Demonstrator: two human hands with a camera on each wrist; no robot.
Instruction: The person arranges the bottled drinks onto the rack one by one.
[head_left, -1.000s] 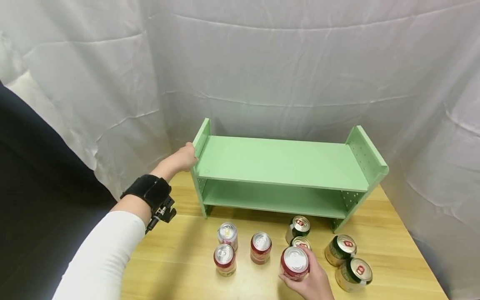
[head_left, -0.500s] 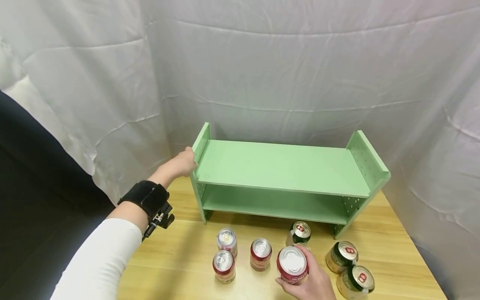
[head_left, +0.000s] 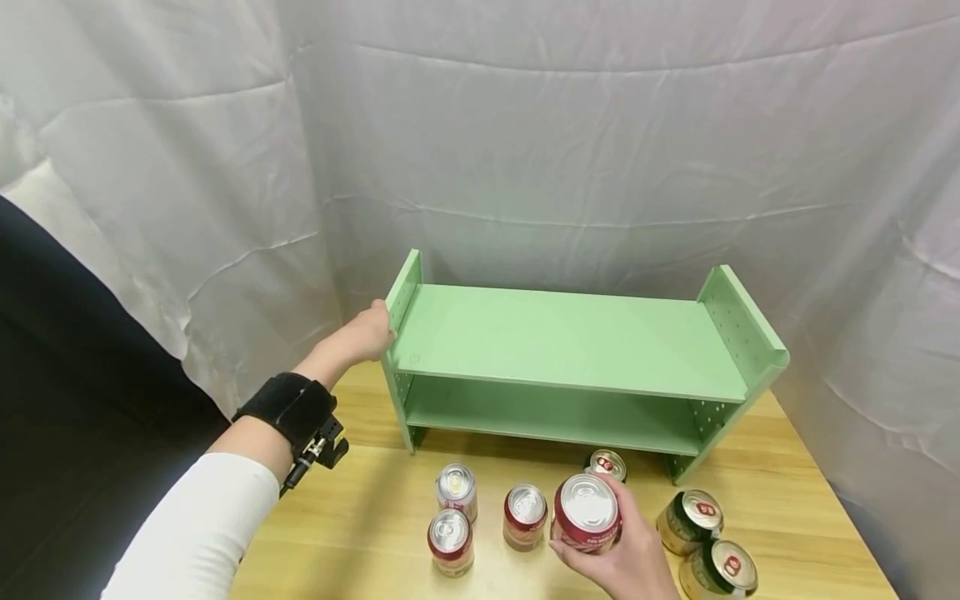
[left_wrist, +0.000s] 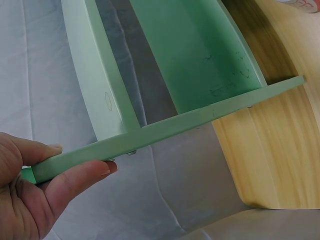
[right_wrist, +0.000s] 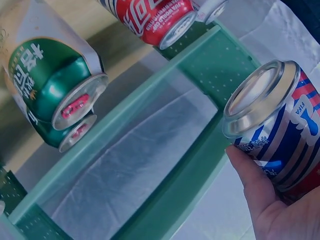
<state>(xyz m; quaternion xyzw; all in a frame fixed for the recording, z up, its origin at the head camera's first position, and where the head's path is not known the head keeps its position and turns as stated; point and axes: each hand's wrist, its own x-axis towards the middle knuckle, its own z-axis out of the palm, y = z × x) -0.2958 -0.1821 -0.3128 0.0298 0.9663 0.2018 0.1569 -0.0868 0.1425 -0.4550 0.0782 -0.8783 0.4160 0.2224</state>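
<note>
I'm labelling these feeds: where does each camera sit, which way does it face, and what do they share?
Head: on the head, facing forward and down at the green shelf and standing cans; left hand, right hand and white sleeve show.
Left wrist: on the left wrist, facing the left hand pinching the shelf's side panel.
Right wrist: on the right wrist, facing the held can, shelf and standing cans beyond; part of the right hand shows.
Shared: head and right wrist both show the held can.

Glare whitens the table [head_left: 510, 577]; the right wrist view looks bluish.
</note>
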